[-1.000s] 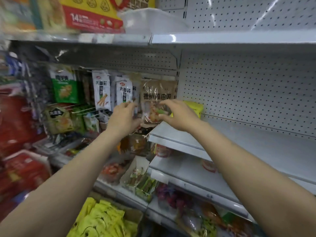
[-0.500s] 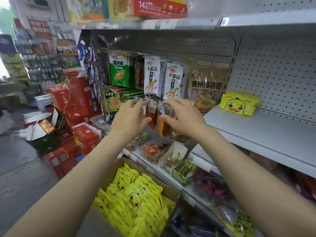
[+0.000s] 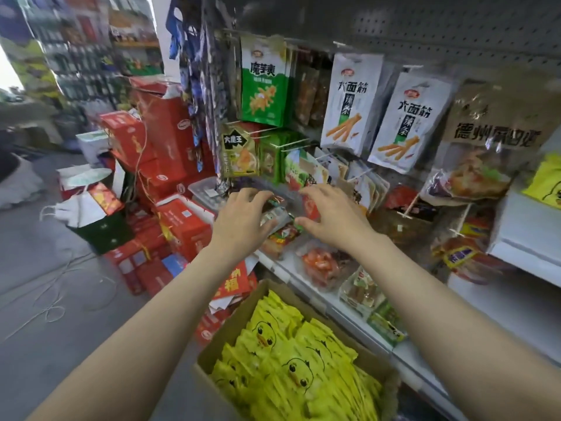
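Packets between left hand and right hand

The small packets are silver, red and green. The duck packets in the brown cardboard box are bright yellow, each printed with a duck face with black eyes and an orange bill. The green bag has a white top and orange sticks. The white bags carry black characters and orange sticks. The cartons are red. The pegboard is grey, dotted with holes.
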Available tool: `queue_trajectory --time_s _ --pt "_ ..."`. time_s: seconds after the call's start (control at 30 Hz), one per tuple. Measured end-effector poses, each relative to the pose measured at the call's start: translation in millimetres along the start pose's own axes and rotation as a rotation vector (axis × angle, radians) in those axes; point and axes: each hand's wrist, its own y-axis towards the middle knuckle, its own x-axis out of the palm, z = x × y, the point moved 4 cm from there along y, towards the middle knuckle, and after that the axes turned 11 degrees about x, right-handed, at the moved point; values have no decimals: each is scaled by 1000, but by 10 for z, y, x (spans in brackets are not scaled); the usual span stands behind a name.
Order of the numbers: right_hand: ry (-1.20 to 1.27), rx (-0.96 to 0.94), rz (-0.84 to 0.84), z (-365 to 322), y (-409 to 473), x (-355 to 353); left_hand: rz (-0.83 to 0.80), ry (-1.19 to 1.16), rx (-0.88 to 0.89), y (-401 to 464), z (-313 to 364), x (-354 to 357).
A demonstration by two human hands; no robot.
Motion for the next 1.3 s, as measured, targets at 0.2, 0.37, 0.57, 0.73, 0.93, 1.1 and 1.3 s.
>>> queue_trajectory --time_s 0.2,0.37,0.57,0.73,0.93,1.1,1.3 --pt "-26 153 -180 36 499 1014 -195 -149 -12 44 -742 845" --pt "-14 248 -411 228 441 2033 -416 -299 -43 -247 -1019 1709" --pt "53 345 -696 515 76 3084 -797 -482 -126 -882 -1028 2669" --pt "139 483 -861 742 -244 3914 -1011 -622 -264 -1635 -1061 3328" --pt "205 552 -880 796 -299 4520 -1137 -659 -324 -2223 -1145 3837" --pt "176 584 -829 754 -291 4777 -1152 -526 -191 -2314 -1147 4113" --pt "133 649 -728 688 -277 4911 -1108 -340 -109 -2244 -1203 4148"
